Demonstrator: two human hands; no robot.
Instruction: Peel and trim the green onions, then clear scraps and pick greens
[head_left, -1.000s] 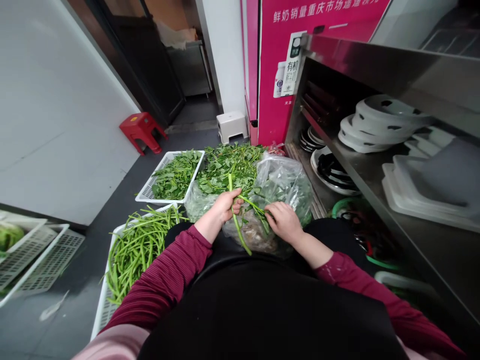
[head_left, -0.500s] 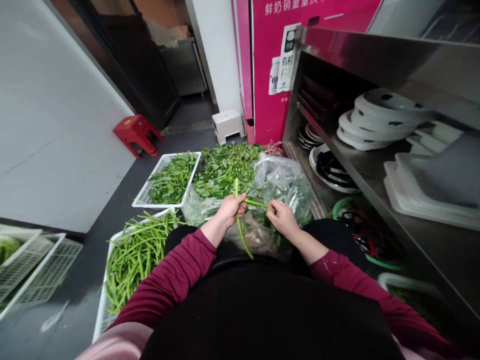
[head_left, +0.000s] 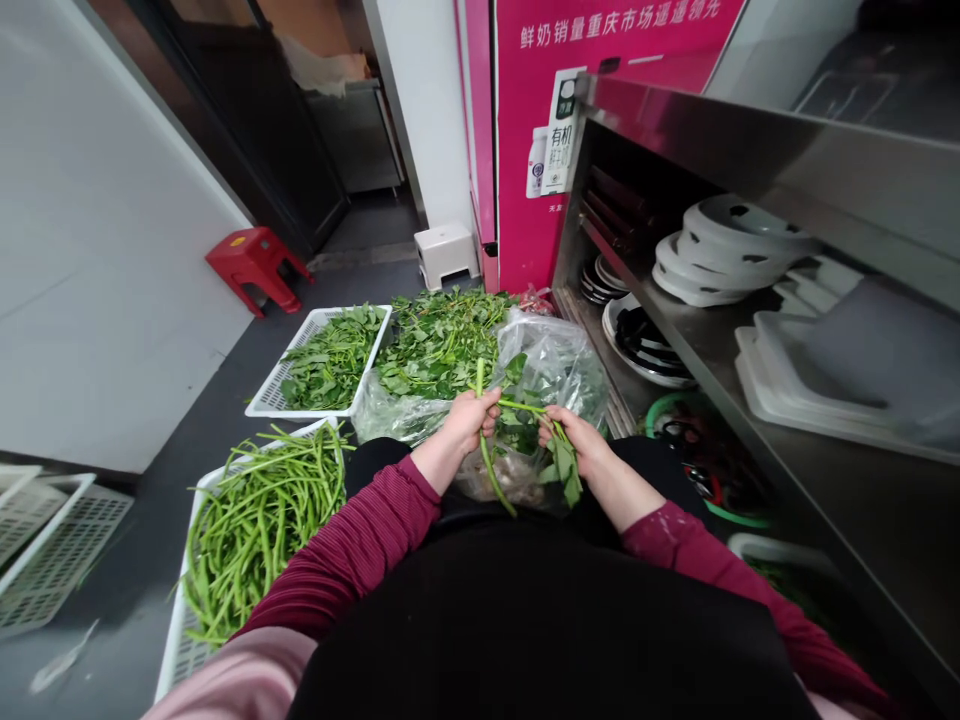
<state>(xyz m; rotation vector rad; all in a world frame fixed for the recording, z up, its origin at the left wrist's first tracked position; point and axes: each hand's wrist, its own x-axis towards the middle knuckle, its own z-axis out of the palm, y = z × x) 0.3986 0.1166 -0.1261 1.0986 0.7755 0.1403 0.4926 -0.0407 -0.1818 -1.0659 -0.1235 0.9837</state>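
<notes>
In the head view my left hand (head_left: 469, 420) is closed around a thick bare green stem (head_left: 491, 478), which slants down toward my lap. The same fingers pinch one end of a thinner leafy stem (head_left: 523, 405). My right hand (head_left: 576, 436) is closed on that leafy stem's other part, with green leaves (head_left: 562, 470) hanging below the fingers. Under both hands lies a clear plastic bag (head_left: 555, 350) with leafy greens in it. Beyond it spreads a heap of leafy stems (head_left: 442, 340). At my left, a white basket (head_left: 169, 655) holds many bare green stems (head_left: 262, 520).
Another white basket (head_left: 259, 405) of leafy greens stands farther forward. A red stool (head_left: 255, 265) and a white stool (head_left: 446, 255) are behind. To the right runs a metal shelf (head_left: 720, 360) with stacked white dishes (head_left: 735, 250) and a green-rimmed basin (head_left: 664, 410) below.
Leaves now hang below my right hand, where few showed before. The right hand has moved slightly right and turned. My left hand keeps its grip on the stems. The camera view has shifted slightly.
</notes>
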